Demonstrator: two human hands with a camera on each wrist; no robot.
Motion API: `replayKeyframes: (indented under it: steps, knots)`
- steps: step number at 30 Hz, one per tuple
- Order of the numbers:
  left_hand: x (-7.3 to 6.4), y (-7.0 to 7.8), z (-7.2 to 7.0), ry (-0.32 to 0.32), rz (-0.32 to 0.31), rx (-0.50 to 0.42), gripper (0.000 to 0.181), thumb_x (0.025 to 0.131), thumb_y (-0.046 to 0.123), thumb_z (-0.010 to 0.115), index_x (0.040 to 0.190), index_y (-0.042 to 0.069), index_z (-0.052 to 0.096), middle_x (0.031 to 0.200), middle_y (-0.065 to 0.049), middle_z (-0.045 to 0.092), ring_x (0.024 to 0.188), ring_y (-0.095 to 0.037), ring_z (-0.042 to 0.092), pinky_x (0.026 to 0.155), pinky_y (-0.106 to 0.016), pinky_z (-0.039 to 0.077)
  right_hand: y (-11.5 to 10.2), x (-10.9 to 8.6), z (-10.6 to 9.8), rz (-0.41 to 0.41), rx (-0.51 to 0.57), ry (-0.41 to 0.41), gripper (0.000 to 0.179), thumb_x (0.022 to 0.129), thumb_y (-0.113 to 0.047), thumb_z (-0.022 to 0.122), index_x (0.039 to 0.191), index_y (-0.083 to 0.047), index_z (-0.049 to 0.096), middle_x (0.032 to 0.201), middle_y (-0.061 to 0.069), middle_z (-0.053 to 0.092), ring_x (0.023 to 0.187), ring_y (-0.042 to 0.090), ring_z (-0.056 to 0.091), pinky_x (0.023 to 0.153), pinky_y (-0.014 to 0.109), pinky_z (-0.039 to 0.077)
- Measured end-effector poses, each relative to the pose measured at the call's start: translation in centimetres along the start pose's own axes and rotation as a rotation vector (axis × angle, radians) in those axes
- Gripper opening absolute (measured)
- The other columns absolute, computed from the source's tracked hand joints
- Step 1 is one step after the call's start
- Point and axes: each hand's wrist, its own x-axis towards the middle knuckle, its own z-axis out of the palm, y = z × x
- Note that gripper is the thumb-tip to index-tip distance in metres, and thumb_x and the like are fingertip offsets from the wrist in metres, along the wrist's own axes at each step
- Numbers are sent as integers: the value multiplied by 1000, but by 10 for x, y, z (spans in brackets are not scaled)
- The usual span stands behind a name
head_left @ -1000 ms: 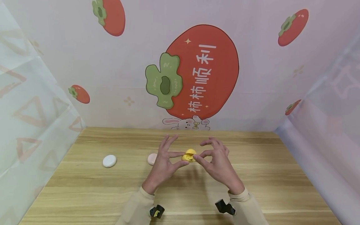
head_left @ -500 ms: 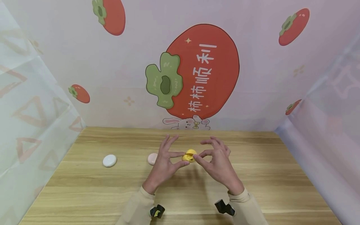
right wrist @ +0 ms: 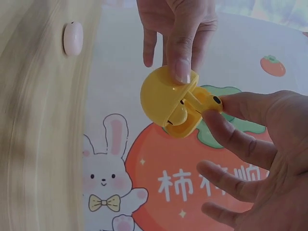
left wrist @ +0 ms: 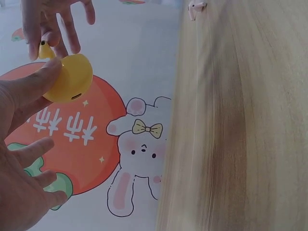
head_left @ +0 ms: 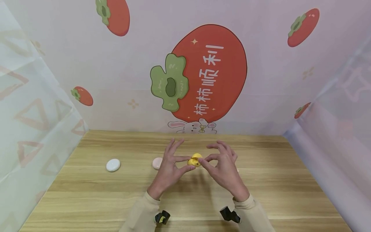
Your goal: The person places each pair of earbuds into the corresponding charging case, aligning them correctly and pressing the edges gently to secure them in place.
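A yellow earbud case [right wrist: 156, 98] is held up above the table, its lid raised. My left hand [head_left: 169, 169] pinches it between thumb and fingers. One yellow earbud [right wrist: 179, 115] sits in the case opening. With thumb and index finger my right hand [head_left: 224, 167] pinches a second yellow earbud [right wrist: 210, 101] by its head; its stem points toward the case and overlaps the opening in the right wrist view. In the left wrist view, that earbud's dark-spotted tip shows just behind the case's smooth yellow back. The other fingers of both hands are spread.
On the wooden table [head_left: 95, 196] a white round case [head_left: 113, 165] lies at the left. A pink case [head_left: 157, 163] is partly hidden behind my left hand. A pink earbud [left wrist: 196, 8] lies on the table. A printed cloth wall [head_left: 121, 80] stands behind.
Both hands stay nearly in place around the case. My right hand and forearm have shifted slightly left, and a small pale bit shows beside the right hand. The earbud at the case has turned slightly.
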Motion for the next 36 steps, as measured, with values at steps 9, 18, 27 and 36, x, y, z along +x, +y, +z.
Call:
replayKeyframes:
  steps: [9,18,27,36]
  knots:
    - [-1,0,1,8,-2,5,28,80,23,89,100,5,82,158,-7,41,153,-33,11,113,-72,19,-1,-1,10,-1,24,44,19,85,-22,85,68,-15,78,121,13,64,136,40,36,102,70,13]
    - [0,0,1,10,-9,-14,27,81,21,88,101,3,81,158,-9,41,153,-38,13,112,-74,17,-3,-3,16,-2,18,79,18,82,-26,87,71,-16,77,120,14,65,136,42,37,102,71,15]
    - [0,0,-1,8,-26,-53,28,82,24,87,101,4,81,158,-7,41,153,-35,11,112,-74,16,-1,-1,16,-80,74,106,12,79,-21,89,86,-14,83,119,10,64,132,36,42,101,68,18]
    - [1,3,-4,-1,-108,-126,30,81,26,88,103,6,81,158,2,41,154,-25,12,113,-74,13,7,-1,2,-165,134,-50,18,84,-15,84,102,-18,83,130,7,59,139,35,34,101,68,18]
